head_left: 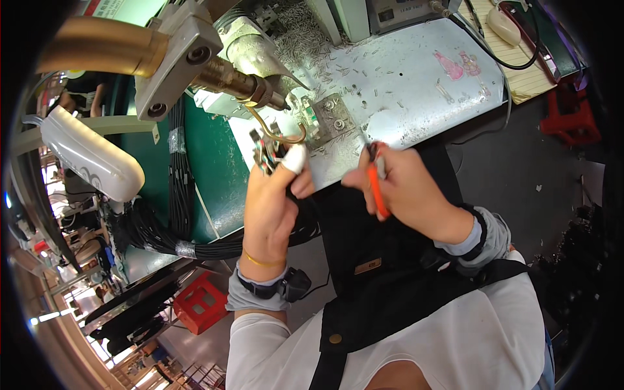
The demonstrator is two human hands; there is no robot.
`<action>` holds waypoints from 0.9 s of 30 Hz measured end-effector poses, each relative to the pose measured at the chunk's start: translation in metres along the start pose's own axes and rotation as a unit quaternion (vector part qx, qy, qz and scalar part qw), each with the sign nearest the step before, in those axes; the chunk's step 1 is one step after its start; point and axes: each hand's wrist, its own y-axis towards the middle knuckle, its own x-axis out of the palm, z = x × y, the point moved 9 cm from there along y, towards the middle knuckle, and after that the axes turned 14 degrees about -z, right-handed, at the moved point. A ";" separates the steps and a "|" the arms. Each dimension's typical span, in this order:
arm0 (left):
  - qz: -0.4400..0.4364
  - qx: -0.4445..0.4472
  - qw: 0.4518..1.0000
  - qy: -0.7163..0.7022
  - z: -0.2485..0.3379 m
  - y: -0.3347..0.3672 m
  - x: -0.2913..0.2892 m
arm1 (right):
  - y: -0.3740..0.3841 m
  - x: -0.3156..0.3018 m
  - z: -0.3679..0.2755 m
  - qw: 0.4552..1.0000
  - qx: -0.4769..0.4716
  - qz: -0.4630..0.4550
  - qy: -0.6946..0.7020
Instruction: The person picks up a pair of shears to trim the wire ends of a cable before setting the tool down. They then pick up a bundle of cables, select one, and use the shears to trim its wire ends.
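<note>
My left hand, its thumb wrapped in a white finger cover, is closed around several small connector pieces with short coloured wires. It sits at the front of the machine, just below a curved copper tube. A metal fixture block with two bolts lies on the plate just past it. Off to the right, my right hand grips small pliers with orange handles. Their dark jaws point away from me, and motion blurs them, so the exact kind of pliers cannot be told.
Metal clippings cover the back of the light worktable. A machine head overhangs at upper left, beside a white lamp. Black cable bundles lie on the green mat. Red stools stand below; another person is at far left.
</note>
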 end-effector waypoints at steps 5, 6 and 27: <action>0.002 0.002 1.000 0.010 0.009 0.020 -0.006 | 0.037 -0.022 -0.011 0.992 0.001 0.071 0.107; 0.003 -0.006 1.000 0.013 0.007 0.022 -0.007 | 0.046 -0.025 -0.013 0.993 -0.010 0.069 0.093; -0.012 -0.011 1.000 0.026 0.011 0.024 -0.011 | 0.068 -0.022 -0.010 0.998 -0.025 0.030 0.044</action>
